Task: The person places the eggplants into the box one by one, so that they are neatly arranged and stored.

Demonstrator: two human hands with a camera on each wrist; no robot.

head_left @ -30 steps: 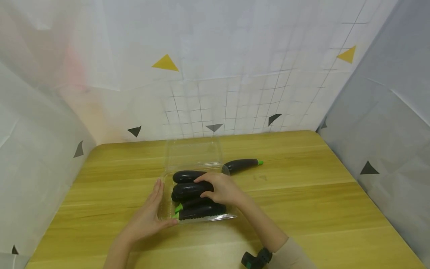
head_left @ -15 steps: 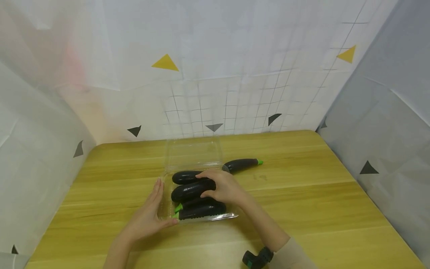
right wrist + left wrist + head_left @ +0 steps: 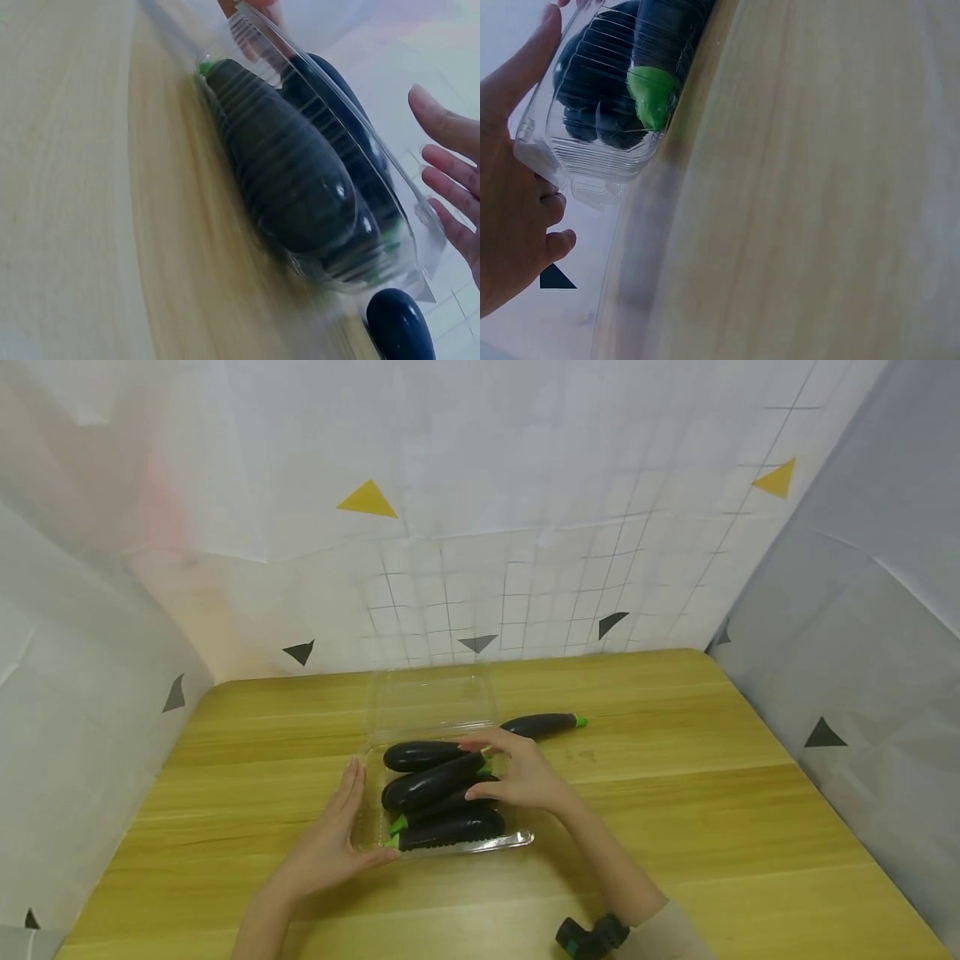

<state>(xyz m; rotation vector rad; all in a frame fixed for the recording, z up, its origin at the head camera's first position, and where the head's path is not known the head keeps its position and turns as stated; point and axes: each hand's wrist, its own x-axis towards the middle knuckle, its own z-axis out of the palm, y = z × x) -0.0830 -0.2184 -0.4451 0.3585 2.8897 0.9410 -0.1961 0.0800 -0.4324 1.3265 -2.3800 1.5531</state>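
Observation:
A clear plastic clamshell box [image 3: 480, 843] holds several dark purple eggplants with green stems. One eggplant [image 3: 433, 783] lies slanted on top of the others, its stem end toward my right hand. My left hand [image 3: 330, 843] braces the box's left end, fingers straight along the side and thumb at the front corner. Over the right end is my right hand [image 3: 528, 772], thumb and fingers spread around the stem ends. In the right wrist view its fingertips [image 3: 424, 101] stand apart with nothing pinched between them. Part of the box's right end is hidden under this hand.
The box's clear lid [image 3: 431, 697] lies folded back toward the wall. Behind my right hand, a loose eggplant [image 3: 540, 725] rests on the wooden table [image 3: 712, 810]. White sheeting [image 3: 480, 468] with triangle markers surrounds the back and sides.
My right hand lets go of the top eggplant and shifts right, uncovering its stem end. That eggplant now lies more slanted, its right end farther back. The left hand stays in place.

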